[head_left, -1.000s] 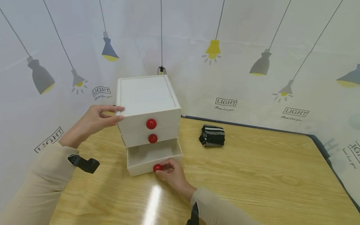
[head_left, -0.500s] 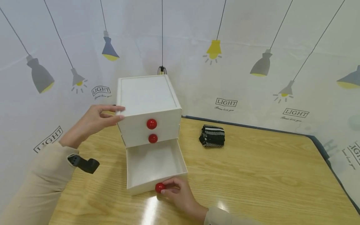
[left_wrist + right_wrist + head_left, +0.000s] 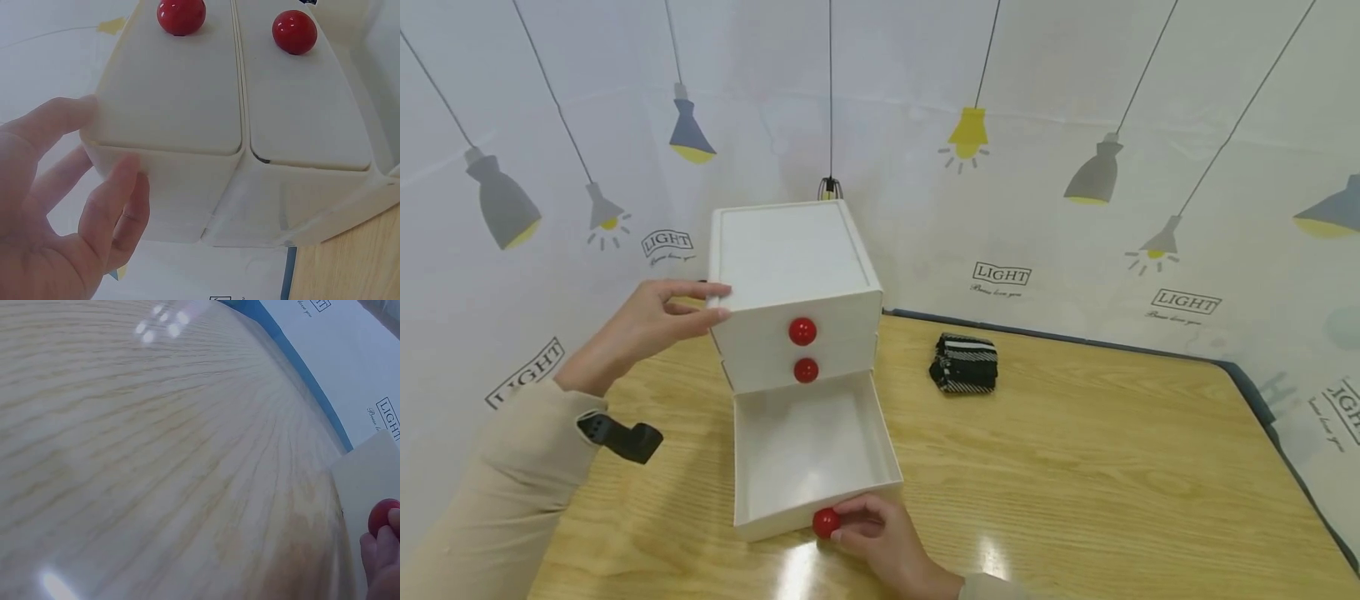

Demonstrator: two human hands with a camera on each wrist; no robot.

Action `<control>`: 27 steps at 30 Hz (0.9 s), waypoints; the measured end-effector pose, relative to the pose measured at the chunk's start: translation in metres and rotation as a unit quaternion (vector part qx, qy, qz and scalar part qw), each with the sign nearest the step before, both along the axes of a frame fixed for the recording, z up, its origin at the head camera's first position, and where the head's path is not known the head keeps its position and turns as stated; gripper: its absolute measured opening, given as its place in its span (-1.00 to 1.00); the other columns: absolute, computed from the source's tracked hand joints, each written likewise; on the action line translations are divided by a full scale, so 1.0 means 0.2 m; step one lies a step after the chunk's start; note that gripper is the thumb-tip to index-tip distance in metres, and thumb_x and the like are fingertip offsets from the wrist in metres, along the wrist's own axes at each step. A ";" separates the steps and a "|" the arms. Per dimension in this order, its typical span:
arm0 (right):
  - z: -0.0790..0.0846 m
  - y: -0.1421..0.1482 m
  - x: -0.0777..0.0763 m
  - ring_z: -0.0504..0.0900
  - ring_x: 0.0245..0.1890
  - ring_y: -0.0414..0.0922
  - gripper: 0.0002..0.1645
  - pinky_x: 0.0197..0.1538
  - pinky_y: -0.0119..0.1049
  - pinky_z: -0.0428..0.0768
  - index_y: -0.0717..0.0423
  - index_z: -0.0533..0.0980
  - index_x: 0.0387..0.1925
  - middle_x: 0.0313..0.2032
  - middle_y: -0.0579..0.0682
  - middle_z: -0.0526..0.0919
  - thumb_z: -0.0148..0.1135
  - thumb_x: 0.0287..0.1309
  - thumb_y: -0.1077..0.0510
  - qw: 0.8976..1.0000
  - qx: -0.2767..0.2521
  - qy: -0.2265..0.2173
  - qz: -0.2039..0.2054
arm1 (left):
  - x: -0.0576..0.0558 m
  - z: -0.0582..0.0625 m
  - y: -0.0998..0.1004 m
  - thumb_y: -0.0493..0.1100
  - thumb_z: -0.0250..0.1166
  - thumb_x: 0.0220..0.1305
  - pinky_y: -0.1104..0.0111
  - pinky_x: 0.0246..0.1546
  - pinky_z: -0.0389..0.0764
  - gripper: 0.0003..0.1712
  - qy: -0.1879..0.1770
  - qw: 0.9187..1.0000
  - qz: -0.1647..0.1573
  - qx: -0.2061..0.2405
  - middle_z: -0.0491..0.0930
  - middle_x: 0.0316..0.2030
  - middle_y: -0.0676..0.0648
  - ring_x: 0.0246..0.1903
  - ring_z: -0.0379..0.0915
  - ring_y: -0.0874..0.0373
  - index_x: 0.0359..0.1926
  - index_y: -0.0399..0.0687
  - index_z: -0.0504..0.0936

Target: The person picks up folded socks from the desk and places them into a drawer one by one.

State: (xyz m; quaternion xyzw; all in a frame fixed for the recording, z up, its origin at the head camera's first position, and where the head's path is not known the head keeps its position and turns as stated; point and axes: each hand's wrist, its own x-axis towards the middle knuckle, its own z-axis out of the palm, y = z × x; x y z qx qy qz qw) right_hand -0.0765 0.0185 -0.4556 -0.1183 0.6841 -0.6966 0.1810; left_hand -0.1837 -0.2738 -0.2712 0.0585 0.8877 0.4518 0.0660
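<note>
A white three-drawer storage box [image 3: 793,250] stands on the table, a round red knob on each drawer. Its bottom drawer [image 3: 805,450] is pulled far out, showing a bare white inside. At that drawer's front, my right hand [image 3: 891,542] pinches the red knob [image 3: 825,523] between thumb and fingers; the right wrist view catches the same knob [image 3: 382,515] at its edge. My left hand [image 3: 647,325] holds the box's upper front left corner. In the left wrist view its fingers [image 3: 115,206] bend around that corner, beside the two closed upper drawers [image 3: 181,81].
A folded black-and-white striped cloth item [image 3: 966,363] lies on the wooden table [image 3: 1075,467] right of the box. Behind hangs a white backdrop [image 3: 895,150] printed with lamps. Black camera mounts [image 3: 621,437] sit on the wrists.
My right hand has drawn the bottom drawer out toward me by its knob, from partly open to far out. The left hand stays on the box's corner.
</note>
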 end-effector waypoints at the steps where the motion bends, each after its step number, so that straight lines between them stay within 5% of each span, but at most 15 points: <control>1: 0.00 0.00 0.00 0.61 -0.32 -0.15 -0.73 -0.24 -0.46 0.55 0.48 0.47 -0.23 -0.23 0.25 0.57 0.24 -0.02 0.42 1.000 -0.003 -0.001 0.000 | 0.00 0.00 0.00 0.08 0.19 0.18 -0.09 -0.01 0.35 -0.32 0.000 1.000 0.001 0.000 0.09 0.28 -0.24 0.02 0.36 -0.18 0.24 -0.14 0.31; 10: -0.01 0.01 0.00 0.61 -0.28 -0.03 -0.73 -0.24 -0.45 0.56 0.51 0.44 -0.22 -0.24 0.26 0.56 0.21 -0.02 0.43 1.000 -0.004 0.005 0.009 | 0.00 0.00 0.01 0.08 0.19 0.18 -0.09 -0.01 0.35 -0.33 0.001 1.000 0.001 -0.003 0.08 0.29 -0.24 -0.01 0.38 -0.18 0.24 -0.14 0.31; 16: 0.02 0.07 -0.02 0.55 -0.13 0.05 -0.66 -0.13 -0.42 0.53 0.41 0.42 -0.07 -0.08 0.23 0.50 0.17 0.07 0.37 0.995 0.003 0.011 0.101 | 0.00 0.00 0.00 0.06 0.19 0.19 -0.07 -0.02 0.37 -0.34 0.007 1.000 0.001 -0.002 0.08 0.29 -0.24 -0.01 0.39 -0.18 0.23 -0.15 0.31; 21: 0.14 0.19 -0.07 0.56 -0.15 0.01 -0.70 -0.10 -0.43 0.51 0.43 0.45 -0.13 -0.14 0.29 0.53 0.16 0.11 0.31 0.983 0.044 0.067 0.165 | 0.00 -0.01 0.00 0.06 0.19 0.19 -0.08 -0.02 0.36 -0.34 0.007 1.000 -0.002 0.000 0.09 0.29 -0.25 -0.02 0.40 -0.17 0.24 -0.16 0.30; 27: 0.31 0.36 -0.24 0.57 -0.26 -0.16 -0.75 -0.15 -0.37 0.55 0.38 0.50 -0.21 -0.24 0.25 0.57 0.17 0.10 0.26 0.977 0.115 0.133 0.122 | 0.00 0.00 0.00 0.07 0.19 0.18 -0.07 -0.02 0.37 -0.33 0.002 1.000 -0.001 -0.003 0.08 0.29 -0.24 0.00 0.39 -0.17 0.24 -0.14 0.30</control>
